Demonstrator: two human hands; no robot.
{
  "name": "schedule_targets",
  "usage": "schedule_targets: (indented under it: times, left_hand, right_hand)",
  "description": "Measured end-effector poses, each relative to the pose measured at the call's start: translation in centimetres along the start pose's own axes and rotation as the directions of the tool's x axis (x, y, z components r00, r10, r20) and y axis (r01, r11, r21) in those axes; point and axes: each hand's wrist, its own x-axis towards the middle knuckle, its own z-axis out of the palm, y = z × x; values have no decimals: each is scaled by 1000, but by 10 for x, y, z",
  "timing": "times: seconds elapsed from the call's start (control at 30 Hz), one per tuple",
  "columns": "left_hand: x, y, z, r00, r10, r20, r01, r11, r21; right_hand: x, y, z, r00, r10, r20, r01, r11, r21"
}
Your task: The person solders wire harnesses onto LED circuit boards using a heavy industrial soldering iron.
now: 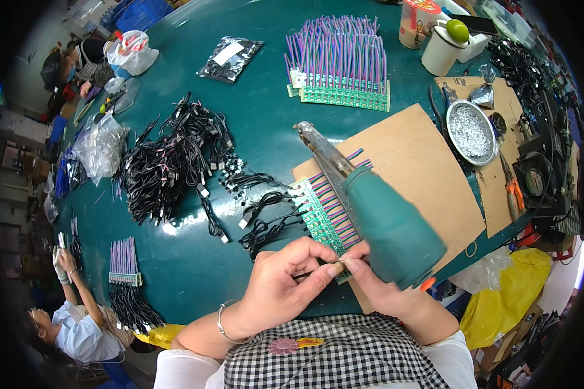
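Observation:
My left hand (291,275) is closed in a pinch on a thin black cable (303,275), whose tip is hidden by the fingers. Thumb and finger of my right hand (376,279) pinch at the same spot, touching the left fingertips. Just beyond them lies a green circuit board strip (321,217) with purple and dark wires on its right and black cables (266,223) on its left. A bulky green tool with a long metal nose (396,227) covers part of my right hand and the wires; I cannot tell what supports it.
A brown cardboard sheet (428,181) lies under the strip. Left of it is a heap of black cables (172,162). Wired boards (344,96) lie at the back, near a silver bag (230,58). A metal bowl (472,133) and orange-handled pliers (514,194) sit right. Another person (87,330) works far left.

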Motion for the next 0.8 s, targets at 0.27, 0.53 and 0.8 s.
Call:
schedule_targets:
  times: [0.27,0.53,0.8]
  left_hand:
    - [-2,2,-5,996,85,15,-86,994,68]
    - [38,-27,-23,979,10,-203,67,926,371]
    - [55,-36,-20,956,85,-282,81,845,529]
  right_hand:
    - [9,-25,-4,869,484,104,-459,709,536]
    - [-10,-27,-22,865,457,-206,-331,830,449]
    - [-42,-22,-57,835,533,-135,-439,794,420]
